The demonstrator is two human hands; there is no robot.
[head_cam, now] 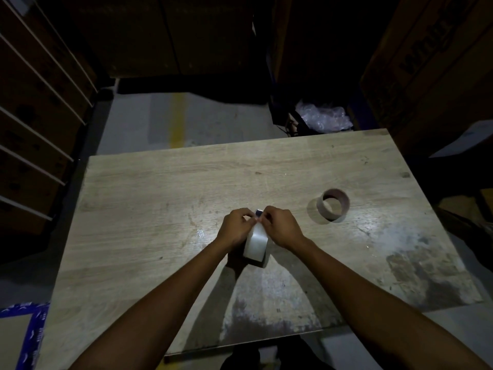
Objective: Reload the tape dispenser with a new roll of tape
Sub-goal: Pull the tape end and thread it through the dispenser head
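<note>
— Where was the tape, then?

— The new roll of clear tape [255, 243] stood on edge near the middle of the wooden table [149, 188], seated in the tape dispenser [258, 212], of which only a dark toothed bit showed at the far end, between the fingertips.

— And the hands?

— Both were on it. The left hand [238, 227] was curled against the roll's left side, fingers pinched at the top by the dark part. The right hand [280, 226] was pinched there too, from the right, its fingertips touching the left's. What exactly they nipped was too small to tell.

— Anything else about?

— An empty brownish tape core [334, 204] lay well apart to the right. Beyond the table, crumpled plastic wrap [324, 118] and cardboard boxes [432, 65].
</note>
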